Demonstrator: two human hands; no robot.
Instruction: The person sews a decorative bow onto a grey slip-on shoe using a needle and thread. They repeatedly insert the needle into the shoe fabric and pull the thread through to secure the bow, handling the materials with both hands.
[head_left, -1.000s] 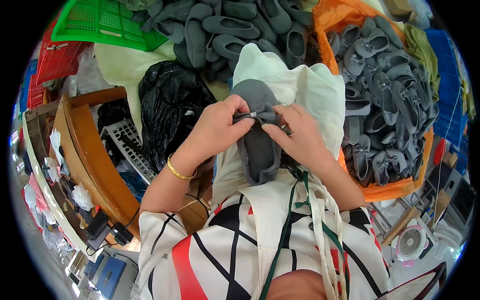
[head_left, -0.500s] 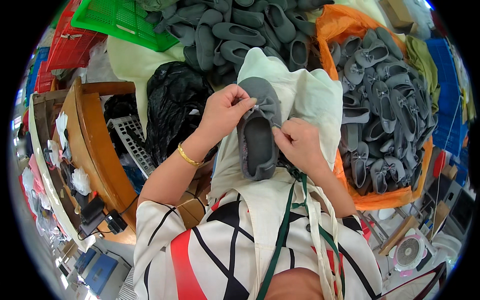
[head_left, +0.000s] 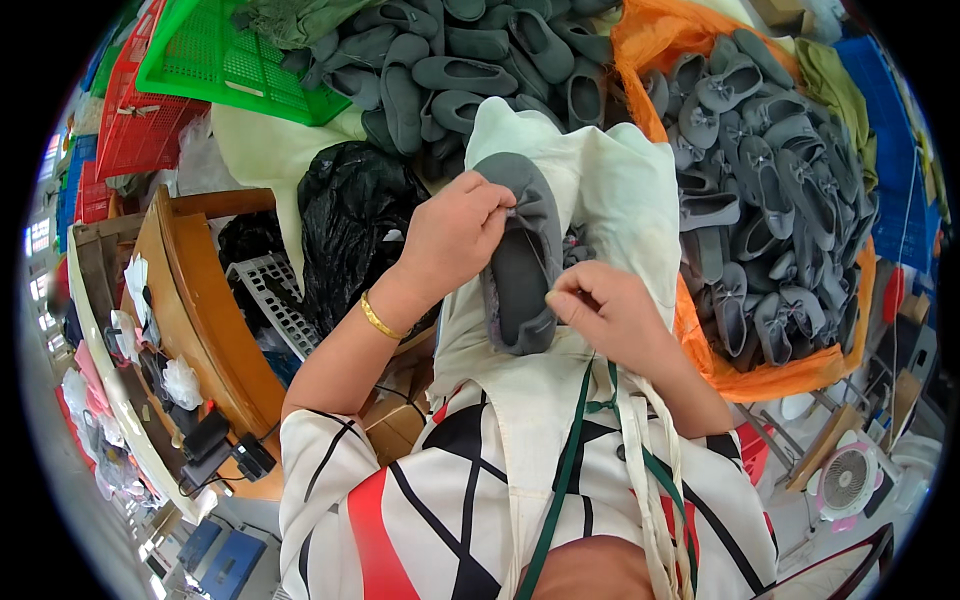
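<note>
A grey slip-on shoe [head_left: 523,290] with a bow across its front lies over my apron-covered lap, toe pointing away from me. My left hand [head_left: 455,235] grips it, thumb and fingers closed at the bow [head_left: 535,205]. Close to the shoe's right edge is my right hand [head_left: 610,310], its fingers curled and thumb pressed in a pinch. Whatever that pinch holds is too small to make out. Beside the shoe, a small cluster of grey pieces [head_left: 577,246] rests on the pale cloth [head_left: 630,200], partly hidden behind my right hand.
Many plain grey shoes [head_left: 465,75] are heaped ahead. An orange sack [head_left: 790,385] at the right is full of bow-trimmed shoes [head_left: 770,195]. At the left are a black plastic bag [head_left: 360,220], a wooden drawer unit [head_left: 215,320] and a green crate [head_left: 230,65]. A fan [head_left: 848,478] stands lower right.
My right hand has moved slightly right and down, away from the bow's side, uncovering the small grey pieces. My left hand has shifted its grip at the bow, knuckles turned more upward.
</note>
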